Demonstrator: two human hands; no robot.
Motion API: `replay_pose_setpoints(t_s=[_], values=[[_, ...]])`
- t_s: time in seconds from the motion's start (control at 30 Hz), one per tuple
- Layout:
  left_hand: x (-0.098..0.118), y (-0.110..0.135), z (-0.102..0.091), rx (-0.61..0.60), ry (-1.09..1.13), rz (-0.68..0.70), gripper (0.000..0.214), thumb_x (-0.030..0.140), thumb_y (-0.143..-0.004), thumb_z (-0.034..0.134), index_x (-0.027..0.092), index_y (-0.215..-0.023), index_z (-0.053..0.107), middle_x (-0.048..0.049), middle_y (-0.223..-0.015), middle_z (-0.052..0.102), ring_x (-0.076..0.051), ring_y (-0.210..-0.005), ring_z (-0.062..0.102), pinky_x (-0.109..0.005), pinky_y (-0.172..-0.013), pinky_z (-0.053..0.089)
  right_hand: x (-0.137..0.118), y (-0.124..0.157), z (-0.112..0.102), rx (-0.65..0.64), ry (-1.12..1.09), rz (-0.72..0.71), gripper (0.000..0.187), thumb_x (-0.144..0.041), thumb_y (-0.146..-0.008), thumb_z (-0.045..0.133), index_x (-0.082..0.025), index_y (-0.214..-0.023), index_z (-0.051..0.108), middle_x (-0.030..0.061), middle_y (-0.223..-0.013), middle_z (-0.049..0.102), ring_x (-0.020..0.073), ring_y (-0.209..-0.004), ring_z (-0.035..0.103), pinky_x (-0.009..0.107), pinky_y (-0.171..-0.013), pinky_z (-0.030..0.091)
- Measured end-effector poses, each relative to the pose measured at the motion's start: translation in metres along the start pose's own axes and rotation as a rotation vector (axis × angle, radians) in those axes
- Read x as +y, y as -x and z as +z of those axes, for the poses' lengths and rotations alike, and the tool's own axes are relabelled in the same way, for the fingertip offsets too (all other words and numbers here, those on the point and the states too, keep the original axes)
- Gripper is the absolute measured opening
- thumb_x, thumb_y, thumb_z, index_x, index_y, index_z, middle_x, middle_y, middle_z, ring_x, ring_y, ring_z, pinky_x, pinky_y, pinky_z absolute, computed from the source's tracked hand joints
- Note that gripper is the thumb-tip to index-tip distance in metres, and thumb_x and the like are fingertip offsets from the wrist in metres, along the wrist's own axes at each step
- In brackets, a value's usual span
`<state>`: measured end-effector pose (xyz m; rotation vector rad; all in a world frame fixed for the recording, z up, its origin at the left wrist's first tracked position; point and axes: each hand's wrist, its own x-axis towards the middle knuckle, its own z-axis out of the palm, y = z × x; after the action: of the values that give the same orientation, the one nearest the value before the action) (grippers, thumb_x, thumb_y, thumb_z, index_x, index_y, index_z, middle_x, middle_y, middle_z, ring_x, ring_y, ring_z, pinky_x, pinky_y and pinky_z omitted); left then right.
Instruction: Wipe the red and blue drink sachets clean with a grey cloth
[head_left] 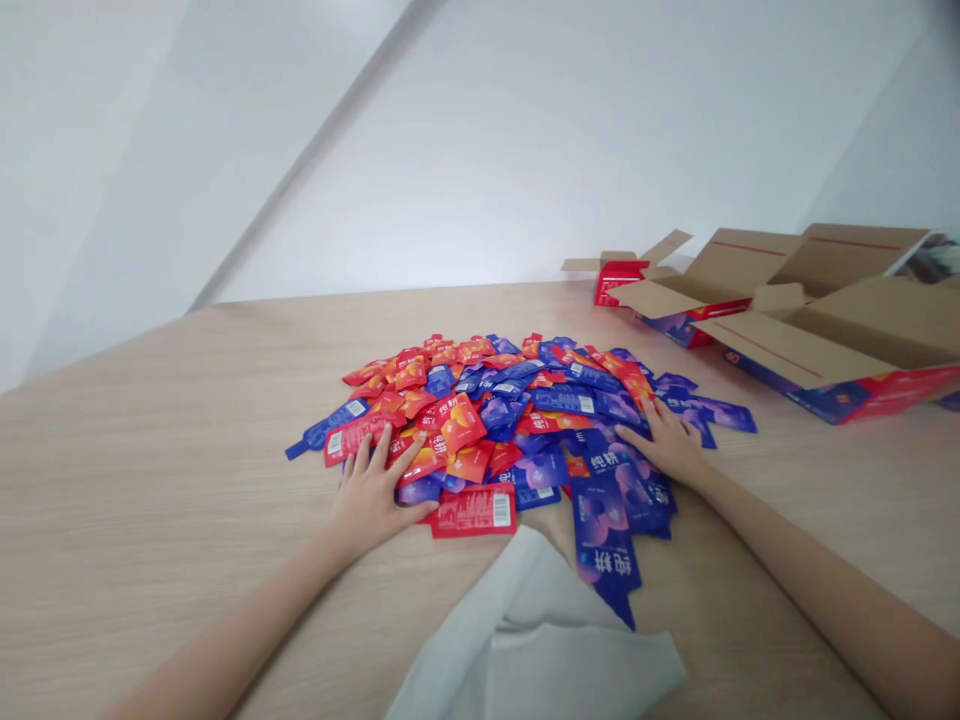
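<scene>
Touching sachets (459, 424) | left fingers (382, 452) spread, right fingers (655, 420) spread | wood-grain table (187, 450) | white wall (487, 180) behind

Room left of the packets (501, 412), cartons (855, 335) as obstacles at right.

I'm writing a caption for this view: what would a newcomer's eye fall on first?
Most likely the pile of red and blue packets spread in the middle of the wood-toned table. Then the two bare hands framing it: the left hand at its near left edge, the right hand at its right. Open cardboard boxes stand behind, at far right.
</scene>
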<state>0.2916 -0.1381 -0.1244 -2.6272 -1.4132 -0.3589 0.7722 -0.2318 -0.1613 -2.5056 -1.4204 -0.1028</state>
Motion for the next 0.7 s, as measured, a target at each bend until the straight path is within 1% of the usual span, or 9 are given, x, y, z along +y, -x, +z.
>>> replay_pose_setpoints(t_s=[0.2,0.3,0.4,0.7], values=[[-0.008,-0.006,-0.001,-0.029,0.007,-0.002,0.087,0.070,-0.075,0.062,0.034,-0.150,0.034,-0.0156,-0.162,0.015,-0.051,-0.141,0.025,-0.063,-0.107,0.031,-0.024,-0.014,0.001,-0.037,0.023,0.001,0.094,-0.077,-0.084,0.028,-0.013,-0.154,0.024,0.0153,-0.159,0.024,0.0269,-0.145,0.024,0.051,-0.116,0.018],[-0.013,-0.007,-0.003,-0.047,0.009,-0.005,0.088,0.071,-0.075,0.062,0.033,-0.149,0.036,-0.0158,-0.161,0.018,-0.051,-0.141,0.024,-0.062,-0.109,0.030,-0.039,-0.020,0.004,-0.047,0.027,-0.015,0.093,-0.076,-0.085,0.028,-0.014,-0.154,0.023,0.0162,-0.159,0.022,0.0281,-0.145,0.025,0.051,-0.115,0.020],[-0.020,-0.006,-0.004,-0.071,0.005,-0.018,0.087,0.072,-0.076,0.060,0.033,-0.150,0.035,-0.0163,-0.160,0.020,-0.050,-0.142,0.024,-0.061,-0.109,0.030,-0.056,-0.025,0.008,-0.057,0.025,-0.039,0.089,-0.074,-0.087,0.026,-0.016,-0.154,0.023,0.0172,-0.159,0.022,0.0295,-0.144,0.027,0.052,-0.114,0.021],[-0.046,-0.003,-0.004,-0.095,0.007,-0.061,0.088,0.075,-0.074,0.060,0.035,-0.149,0.036,-0.0143,-0.160,0.022,-0.049,-0.143,0.023,-0.062,-0.109,0.029,-0.114,-0.036,0.019,-0.075,0.007,-0.105,0.082,-0.069,-0.090,0.023,-0.019,-0.155,0.020,0.0169,-0.158,0.024,0.0298,-0.144,0.026,0.054,-0.113,0.020]])
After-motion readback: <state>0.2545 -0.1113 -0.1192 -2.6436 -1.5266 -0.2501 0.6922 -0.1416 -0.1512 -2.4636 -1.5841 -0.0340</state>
